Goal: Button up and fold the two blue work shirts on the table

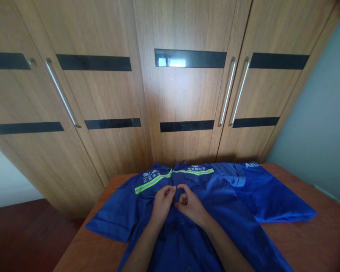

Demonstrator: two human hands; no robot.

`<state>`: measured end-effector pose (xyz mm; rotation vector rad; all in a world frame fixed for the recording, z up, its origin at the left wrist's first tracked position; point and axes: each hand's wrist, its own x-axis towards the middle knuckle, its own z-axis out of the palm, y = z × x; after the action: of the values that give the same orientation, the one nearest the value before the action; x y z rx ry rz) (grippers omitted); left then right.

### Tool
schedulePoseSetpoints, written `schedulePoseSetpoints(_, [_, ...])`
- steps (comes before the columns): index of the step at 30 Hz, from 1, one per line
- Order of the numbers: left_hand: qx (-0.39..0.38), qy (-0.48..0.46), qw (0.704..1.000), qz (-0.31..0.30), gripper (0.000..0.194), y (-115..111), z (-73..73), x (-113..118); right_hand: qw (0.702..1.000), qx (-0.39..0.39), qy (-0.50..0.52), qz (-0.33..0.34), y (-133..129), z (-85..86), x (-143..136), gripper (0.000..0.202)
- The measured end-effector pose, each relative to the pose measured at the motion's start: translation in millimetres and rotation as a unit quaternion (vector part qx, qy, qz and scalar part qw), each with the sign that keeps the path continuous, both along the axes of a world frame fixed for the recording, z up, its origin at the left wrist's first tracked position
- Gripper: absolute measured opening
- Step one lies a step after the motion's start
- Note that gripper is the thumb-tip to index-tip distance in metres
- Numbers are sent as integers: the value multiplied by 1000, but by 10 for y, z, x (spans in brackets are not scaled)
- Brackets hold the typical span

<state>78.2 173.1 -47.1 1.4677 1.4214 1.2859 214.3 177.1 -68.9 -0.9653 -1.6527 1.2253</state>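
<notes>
A blue work shirt (147, 211) with a yellow-green reflective stripe and white lettering lies spread flat on a brown wooden table (314, 238), collar away from me. My left hand (162, 204) and my right hand (190, 206) meet at the shirt's front placket just below the collar. Both pinch the fabric there, fingertips close together. Small buttons run down the placket toward me. A second blue garment (272, 196) lies partly under the shirt on the right.
A large wooden wardrobe (184, 94) with long metal handles and black inlay strips stands right behind the table. Dark red floor (25, 234) shows at the lower left. A pale wall (323, 124) rises on the right.
</notes>
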Motion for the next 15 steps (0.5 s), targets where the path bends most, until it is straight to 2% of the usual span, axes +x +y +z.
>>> schedulePoseSetpoints(5, [-40,-69,997,21,22,-11,-17,-2,997,57,-50,-7,-17,50,4,42])
schedulePoseSetpoints(10, [-61,-101,993,26,15,-27,-17,21,965,156,-175,-117,-15,115,42,17])
schedulePoseSetpoints(13, [-66,-107,992,30,13,-24,-16,41,946,175,-216,-169,-17,129,65,11])
schedulePoseSetpoints(15, [-62,-107,992,36,13,-17,-22,49,944,169,-218,-182,-17,124,80,13])
